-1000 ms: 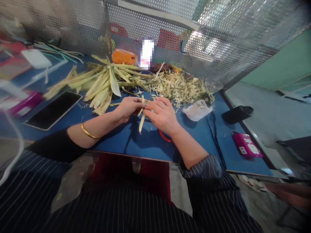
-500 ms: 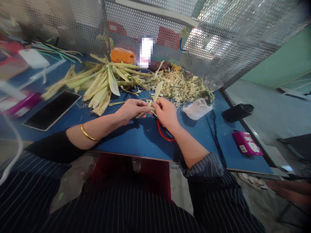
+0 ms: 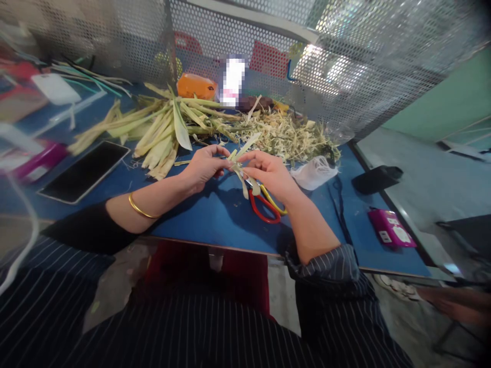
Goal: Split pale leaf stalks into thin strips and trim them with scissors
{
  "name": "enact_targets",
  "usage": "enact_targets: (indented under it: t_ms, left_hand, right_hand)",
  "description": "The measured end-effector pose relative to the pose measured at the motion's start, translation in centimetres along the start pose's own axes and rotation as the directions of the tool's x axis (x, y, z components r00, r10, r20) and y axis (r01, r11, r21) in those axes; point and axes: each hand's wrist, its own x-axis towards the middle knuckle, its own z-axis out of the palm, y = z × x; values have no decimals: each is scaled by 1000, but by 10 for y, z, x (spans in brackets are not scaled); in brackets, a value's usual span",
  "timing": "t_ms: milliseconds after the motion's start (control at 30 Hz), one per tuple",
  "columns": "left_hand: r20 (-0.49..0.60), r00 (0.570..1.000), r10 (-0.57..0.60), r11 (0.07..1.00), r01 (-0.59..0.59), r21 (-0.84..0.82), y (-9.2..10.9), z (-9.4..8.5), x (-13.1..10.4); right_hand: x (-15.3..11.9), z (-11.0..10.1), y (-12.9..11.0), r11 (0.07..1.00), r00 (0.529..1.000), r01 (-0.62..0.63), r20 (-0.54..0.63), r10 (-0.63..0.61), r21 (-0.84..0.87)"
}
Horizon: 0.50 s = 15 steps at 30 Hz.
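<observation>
My left hand point(image 3: 205, 166) pinches one side of a small cluster of pale green leaf strips point(image 3: 238, 166), held just above the table. From the other side, my right hand point(image 3: 270, 174) grips the same strips between thumb and fingers. Several strip ends stick out upward and downward between the two hands. Below my right hand lie scissors point(image 3: 265, 207) with one red and one yellow handle; their blades are partly hidden under the strips and fingers. Beyond my left hand rests a bundle of long dried leaves point(image 3: 161, 135).
A heap of leaf shreds point(image 3: 291, 135) lies at the back. White string point(image 3: 315, 173) sits right of my right hand, with a black cord point(image 3: 339, 209) beside it. A dark phone point(image 3: 84, 172), an orange packet point(image 3: 196, 86) and a purple packet point(image 3: 392, 227) are on the blue table point(image 3: 215, 225).
The strips between my hands have spread, with ends now hanging downward. My right hand has shifted slightly right and turned, uncovering more of the scissors, including the yellow handle.
</observation>
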Motion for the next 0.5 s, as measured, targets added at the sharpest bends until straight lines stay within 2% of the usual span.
enact_targets:
  t_ms: [100, 200, 300, 400, 500]
  left_hand:
    - [11, 999, -39, 999, 39, -25, 2, 1, -1]
    - [28, 997, -78, 994, 80, -76, 4, 1, -1]
    - [80, 992, -99, 986, 109, -130, 4, 1, -1]
    - [121, 984, -127, 977, 145, -154, 3, 2, -2]
    - [138, 978, -156, 970, 178, -163, 1, 2, -2]
  right_hand:
    - [-1, 2, -1, 982, 999, -28, 22, 24, 185]
    - [-1, 5, -2, 976, 1000, -17, 6, 16, 216]
    - [0, 8, -4, 987, 988, 63, -149, -40, 150]
    - [1, 12, -4, 990, 938, 120, -334, -88, 79]
    - [1, 16, -2, 988, 920, 108, -387, -57, 111]
